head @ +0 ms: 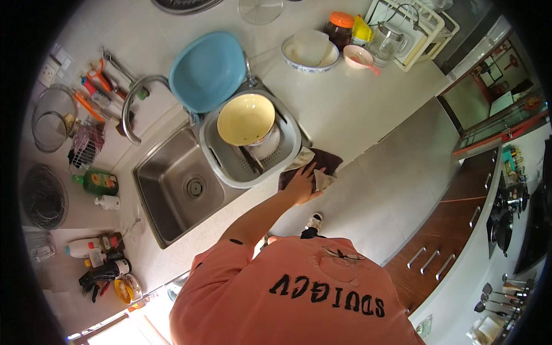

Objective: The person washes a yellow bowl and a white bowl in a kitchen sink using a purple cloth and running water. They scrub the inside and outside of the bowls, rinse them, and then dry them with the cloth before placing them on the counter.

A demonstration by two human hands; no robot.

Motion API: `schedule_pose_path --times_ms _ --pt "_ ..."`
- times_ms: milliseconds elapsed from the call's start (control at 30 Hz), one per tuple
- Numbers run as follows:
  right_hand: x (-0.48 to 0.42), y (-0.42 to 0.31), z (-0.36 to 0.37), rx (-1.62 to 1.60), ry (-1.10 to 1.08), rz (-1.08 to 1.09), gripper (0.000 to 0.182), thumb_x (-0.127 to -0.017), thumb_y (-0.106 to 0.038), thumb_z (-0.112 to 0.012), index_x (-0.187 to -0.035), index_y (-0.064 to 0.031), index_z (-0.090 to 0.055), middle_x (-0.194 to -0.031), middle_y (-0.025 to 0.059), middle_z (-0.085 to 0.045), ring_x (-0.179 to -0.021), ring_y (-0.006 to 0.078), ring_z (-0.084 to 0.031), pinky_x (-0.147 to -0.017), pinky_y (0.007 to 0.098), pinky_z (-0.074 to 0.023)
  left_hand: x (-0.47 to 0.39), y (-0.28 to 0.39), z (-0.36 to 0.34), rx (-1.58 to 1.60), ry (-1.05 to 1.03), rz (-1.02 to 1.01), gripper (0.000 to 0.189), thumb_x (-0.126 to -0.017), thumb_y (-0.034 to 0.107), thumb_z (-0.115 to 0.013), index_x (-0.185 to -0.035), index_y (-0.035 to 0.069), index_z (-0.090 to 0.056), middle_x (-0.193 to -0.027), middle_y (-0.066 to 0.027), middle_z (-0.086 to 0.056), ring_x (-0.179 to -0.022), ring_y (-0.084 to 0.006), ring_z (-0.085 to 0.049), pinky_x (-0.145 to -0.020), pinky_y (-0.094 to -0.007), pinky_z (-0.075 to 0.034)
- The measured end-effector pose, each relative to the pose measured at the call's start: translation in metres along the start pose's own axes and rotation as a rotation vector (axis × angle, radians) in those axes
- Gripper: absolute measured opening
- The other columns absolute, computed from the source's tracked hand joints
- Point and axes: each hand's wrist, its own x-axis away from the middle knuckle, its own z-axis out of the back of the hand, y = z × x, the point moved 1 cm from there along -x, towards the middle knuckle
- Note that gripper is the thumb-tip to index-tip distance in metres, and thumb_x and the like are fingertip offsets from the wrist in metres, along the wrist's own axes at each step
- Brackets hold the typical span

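My left hand (301,184) holds a dark brown and beige cloth (328,159) against the front edge of the countertop (345,116), its fingers spread over the fabric. The cloth is bunched, and one side reaches past the edge. Just left of the hand, a grey plastic drain basket (224,174) sits over part of the sink. A cream-yellow bowl (246,118) tops other dishes inside it, with a dark-handled utensil (251,158) beside them. My right hand is out of view.
The steel sink basin (172,189) lies left of the basket under a curved faucet (129,108). A blue plastic basin (207,71) leans behind. Farther along the counter are a blue-and-white bowl (310,64), a pink bowl (358,56), a glass pitcher (388,41) and an orange-lidded jar (340,30).
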Motion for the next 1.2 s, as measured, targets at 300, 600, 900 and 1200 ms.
schedule_pose_path --times_ms 300,600,900,1200 --pt "-0.025 -0.162 -0.009 0.017 -0.073 0.163 0.034 -0.082 -0.019 -0.055 -0.114 -0.0096 -0.049 -0.100 0.0064 -0.058 -0.089 0.0194 -0.055 -0.078 0.0391 -0.0466 -0.157 -0.058 0.011 -0.026 -0.067 0.588 0.067 -0.087 0.058 -0.021 -0.131 0.012 -0.039 -0.147 -0.0086 0.003 -0.132 -0.0371 0.003 -0.101 -0.0573 -0.009" --pt "-0.021 -0.218 -0.020 0.037 -0.050 0.119 0.033 -0.083 -0.020 -0.054 -0.114 -0.0083 -0.049 -0.101 0.0068 -0.058 -0.090 0.0192 -0.055 -0.080 0.0377 -0.0462 -0.235 -0.230 0.023 0.025 0.077 1.197 0.073 -0.083 0.057 -0.030 -0.132 0.003 -0.034 -0.147 -0.0071 0.002 -0.132 -0.0351 0.002 -0.102 -0.0522 -0.006" --pt "-0.018 -0.229 -0.012 0.045 -0.024 0.088 0.032 -0.084 -0.020 -0.054 -0.113 -0.0070 -0.049 -0.101 0.0072 -0.058 -0.092 0.0189 -0.055 -0.081 0.0364 -0.0457 -0.252 -0.241 0.021 -0.174 0.335 1.150 0.067 -0.084 0.051 -0.035 -0.130 0.003 -0.037 -0.142 -0.0065 -0.024 -0.131 -0.0342 -0.011 -0.103 -0.0522 -0.007" --pt "-0.042 -0.246 -0.003 0.186 -0.129 0.243 0.032 -0.085 -0.021 -0.053 -0.112 -0.0057 -0.050 -0.102 0.0076 -0.057 -0.093 0.0186 -0.055 -0.082 0.0351 -0.0452 -0.126 0.009 0.007 0.094 0.053 0.111 0.052 -0.082 0.047 -0.044 -0.091 0.000 -0.066 -0.118 -0.0119 -0.052 -0.126 -0.0291 -0.025 -0.103 -0.0408 -0.019"
